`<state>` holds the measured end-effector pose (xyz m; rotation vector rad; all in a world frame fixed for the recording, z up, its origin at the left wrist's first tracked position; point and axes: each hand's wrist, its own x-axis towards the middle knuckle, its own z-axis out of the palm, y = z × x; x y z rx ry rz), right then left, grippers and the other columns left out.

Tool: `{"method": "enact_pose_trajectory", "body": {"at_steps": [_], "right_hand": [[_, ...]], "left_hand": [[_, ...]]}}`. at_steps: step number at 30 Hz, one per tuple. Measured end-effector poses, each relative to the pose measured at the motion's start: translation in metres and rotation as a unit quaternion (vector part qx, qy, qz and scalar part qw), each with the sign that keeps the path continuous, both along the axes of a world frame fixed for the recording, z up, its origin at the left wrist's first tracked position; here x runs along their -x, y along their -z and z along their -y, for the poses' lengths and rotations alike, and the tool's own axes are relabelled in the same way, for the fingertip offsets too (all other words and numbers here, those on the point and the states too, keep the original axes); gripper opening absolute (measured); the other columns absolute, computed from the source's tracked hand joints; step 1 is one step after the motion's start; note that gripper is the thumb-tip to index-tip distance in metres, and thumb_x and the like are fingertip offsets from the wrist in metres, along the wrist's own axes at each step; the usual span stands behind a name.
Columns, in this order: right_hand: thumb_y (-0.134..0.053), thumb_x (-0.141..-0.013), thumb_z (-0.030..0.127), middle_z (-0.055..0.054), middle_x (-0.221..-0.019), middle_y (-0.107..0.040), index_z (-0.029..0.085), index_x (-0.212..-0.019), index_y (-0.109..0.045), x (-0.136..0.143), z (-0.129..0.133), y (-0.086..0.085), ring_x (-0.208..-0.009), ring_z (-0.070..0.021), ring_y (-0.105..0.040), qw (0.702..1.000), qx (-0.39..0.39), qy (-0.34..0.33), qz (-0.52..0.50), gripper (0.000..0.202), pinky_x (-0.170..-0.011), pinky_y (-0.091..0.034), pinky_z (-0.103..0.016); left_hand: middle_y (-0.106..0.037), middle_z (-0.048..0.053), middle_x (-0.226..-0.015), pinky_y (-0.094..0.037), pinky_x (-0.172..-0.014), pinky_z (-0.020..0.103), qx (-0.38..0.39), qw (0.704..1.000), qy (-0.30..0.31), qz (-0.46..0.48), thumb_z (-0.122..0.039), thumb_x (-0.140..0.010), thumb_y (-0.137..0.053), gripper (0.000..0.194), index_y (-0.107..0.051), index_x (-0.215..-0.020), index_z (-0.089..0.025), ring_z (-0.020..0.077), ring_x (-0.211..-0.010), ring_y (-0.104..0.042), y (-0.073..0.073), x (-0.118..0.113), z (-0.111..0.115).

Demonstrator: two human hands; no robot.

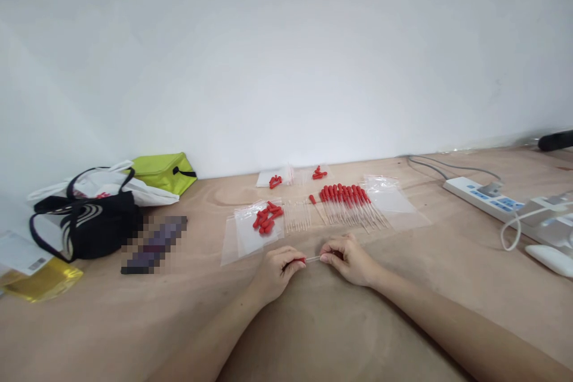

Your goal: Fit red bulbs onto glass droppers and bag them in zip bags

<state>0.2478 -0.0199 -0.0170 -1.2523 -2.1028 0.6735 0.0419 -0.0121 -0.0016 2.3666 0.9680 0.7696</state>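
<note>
Between the thumb and fingers of my left hand is a red rubber bulb, mostly covered by the fingers. My right hand pinches a thin clear tube, whose left end meets the bulb. Beyond my hands, several red-bulbed droppers lie side by side in a row. Loose red bulbs rest on a clear plastic bag to the left. Several bare clear tubes lie between the bulbs and the droppers.
Small groups of red bulbs lie farther back. A clear bag is right of the droppers. On the left are a black bag, a green bag and a blurred dark item; a power strip with cables is right.
</note>
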Motion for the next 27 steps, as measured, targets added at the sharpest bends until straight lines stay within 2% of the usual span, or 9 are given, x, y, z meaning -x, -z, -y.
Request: {"method": "enact_pose_trajectory", "body": {"at_steps": [5, 10, 14, 22, 27], "right_hand": [[-0.047, -0.082, 0.028, 0.003, -0.071, -0.064, 0.021, -0.070, -0.061, 0.002, 0.004, -0.003, -0.065, -0.0112, -0.054, 0.999, -0.008, 0.022, 0.035, 0.019, -0.071, -0.026, -0.030], [-0.044, -0.083, 0.026, 0.003, -0.069, -0.063, 0.021, -0.069, -0.061, 0.005, 0.010, -0.006, -0.066, -0.0108, -0.053, 0.995, -0.048, 0.032, 0.085, 0.023, -0.067, -0.023, -0.028], [-0.041, -0.084, 0.025, 0.002, -0.068, -0.062, 0.020, -0.069, -0.061, 0.009, 0.012, -0.005, -0.064, -0.0110, -0.053, 0.995, -0.057, 0.023, 0.074, 0.025, -0.067, -0.023, -0.027], [-0.039, -0.084, 0.023, 0.000, -0.066, -0.063, 0.019, -0.066, -0.059, 0.015, 0.013, -0.001, -0.062, -0.0116, -0.052, 0.996, -0.045, 0.008, 0.075, 0.028, -0.066, -0.025, -0.027], [-0.037, -0.084, 0.022, 0.000, -0.068, -0.065, 0.019, -0.066, -0.060, 0.018, 0.012, -0.002, -0.064, -0.0126, -0.055, 0.998, -0.008, 0.006, 0.063, 0.030, -0.068, -0.028, -0.027]], "left_hand": [[-0.061, 0.002, -0.073, -0.043, -0.061, 0.023, -0.018, 0.999, 0.002, -0.034, -0.020, -0.083, -0.045, 0.017, -0.061, -0.078, -0.016, 0.0133, -0.066, -0.056, -0.001, -0.002, 0.002], [-0.059, 0.002, -0.072, -0.042, -0.060, 0.022, -0.045, 0.998, 0.009, -0.053, -0.021, -0.082, -0.047, 0.014, -0.059, -0.078, -0.016, 0.0131, -0.065, -0.054, 0.003, -0.001, 0.001], [-0.058, 0.002, -0.072, -0.042, -0.060, 0.023, -0.070, 0.996, 0.014, -0.050, -0.021, -0.082, -0.048, 0.012, -0.057, -0.077, -0.016, 0.0135, -0.066, -0.053, 0.005, 0.000, 0.002], [-0.059, 0.003, -0.073, -0.042, -0.060, 0.023, -0.092, 0.993, 0.049, -0.048, -0.021, -0.083, -0.045, 0.014, -0.056, -0.078, -0.015, 0.0135, -0.066, -0.054, 0.008, 0.001, 0.002], [-0.060, 0.004, -0.074, -0.043, -0.062, 0.024, -0.095, 0.993, 0.051, -0.056, -0.021, -0.084, -0.044, 0.016, -0.058, -0.079, -0.016, 0.0143, -0.068, -0.055, 0.008, 0.000, 0.001]]}}
